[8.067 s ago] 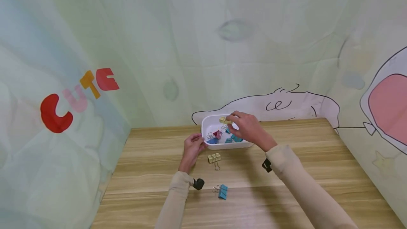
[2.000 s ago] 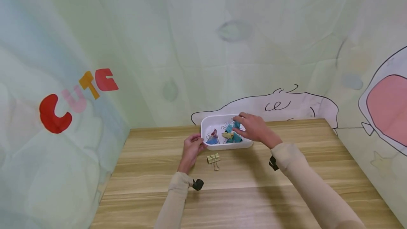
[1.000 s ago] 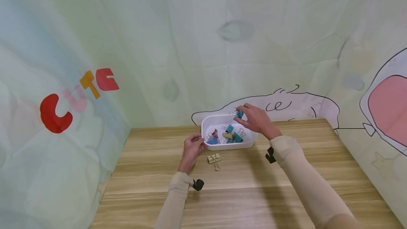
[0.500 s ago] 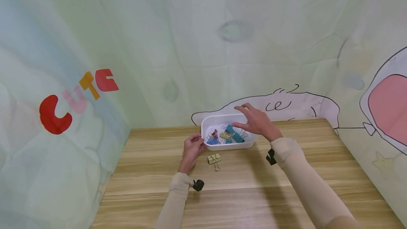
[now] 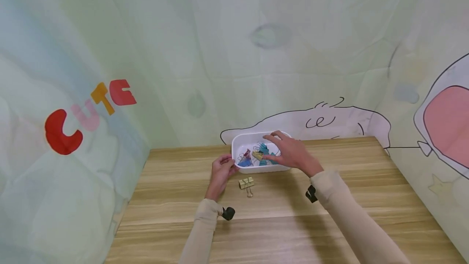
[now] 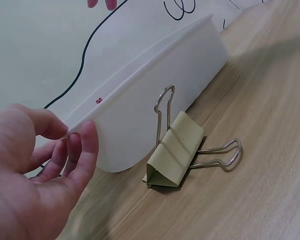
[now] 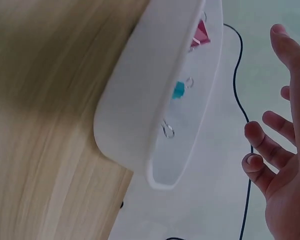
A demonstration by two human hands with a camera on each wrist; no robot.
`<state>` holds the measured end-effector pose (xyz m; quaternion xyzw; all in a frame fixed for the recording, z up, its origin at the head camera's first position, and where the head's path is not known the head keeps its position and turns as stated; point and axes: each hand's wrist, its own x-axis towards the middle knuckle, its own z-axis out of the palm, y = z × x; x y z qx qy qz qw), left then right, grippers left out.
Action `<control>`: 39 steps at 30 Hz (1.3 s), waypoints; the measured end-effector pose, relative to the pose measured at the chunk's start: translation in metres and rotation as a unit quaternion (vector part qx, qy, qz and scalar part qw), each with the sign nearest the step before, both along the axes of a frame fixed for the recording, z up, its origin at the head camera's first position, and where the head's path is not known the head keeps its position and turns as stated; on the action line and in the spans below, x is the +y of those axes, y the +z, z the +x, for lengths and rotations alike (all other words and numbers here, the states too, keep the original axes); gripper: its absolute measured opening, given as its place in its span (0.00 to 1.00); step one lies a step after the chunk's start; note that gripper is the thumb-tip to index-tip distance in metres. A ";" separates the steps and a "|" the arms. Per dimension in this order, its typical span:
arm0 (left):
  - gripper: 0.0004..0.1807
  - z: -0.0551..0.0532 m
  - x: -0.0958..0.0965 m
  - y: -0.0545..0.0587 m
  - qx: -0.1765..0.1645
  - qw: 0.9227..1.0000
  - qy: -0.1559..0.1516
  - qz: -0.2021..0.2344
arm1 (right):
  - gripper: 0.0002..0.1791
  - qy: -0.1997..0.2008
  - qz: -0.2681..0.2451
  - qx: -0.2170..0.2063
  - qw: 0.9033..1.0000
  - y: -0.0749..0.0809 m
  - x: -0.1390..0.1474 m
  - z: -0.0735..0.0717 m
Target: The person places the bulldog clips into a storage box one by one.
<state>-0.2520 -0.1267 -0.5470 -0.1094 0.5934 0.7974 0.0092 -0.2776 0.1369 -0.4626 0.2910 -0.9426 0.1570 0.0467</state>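
Observation:
In the head view, a white plastic box (image 5: pixel 253 170) stands at the table's back edge. My left hand (image 5: pixel 221 173) pinches its near left corner between thumb and fingers, as the left wrist view shows of the rim (image 6: pixel 125 86). Above the box's right half hovers my right hand (image 5: pixel 291 152), thumb and fingers spread, holding nothing. Inside lie several binder clips: teal ones (image 5: pixel 263 148), a gold one (image 5: pixel 258 155), a red one (image 5: pixel 247 153) and a blue one (image 5: pixel 244 162). One gold binder clip (image 5: pixel 246 182) lies on the table before the box.
The wood-grain table (image 5: pixel 176 207) ends at a printed cloth backdrop (image 5: pixel 183 93) just behind the box. Black wrist cameras (image 5: pixel 228 213) sit on both wrists. In the right wrist view, the box's wall (image 7: pixel 135 90) hides part of the clips.
The teal clip once on the table is gone from there. My right hand lifted a teal clip, let it drop into the box, then moved lower over it. My left hand stayed.

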 end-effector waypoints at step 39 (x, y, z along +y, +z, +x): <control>0.19 0.000 0.000 -0.003 -0.003 1.000 -0.001 0.002 | 0.34 0.087 -0.032 0.039 0.995 -0.094 -0.063 0.063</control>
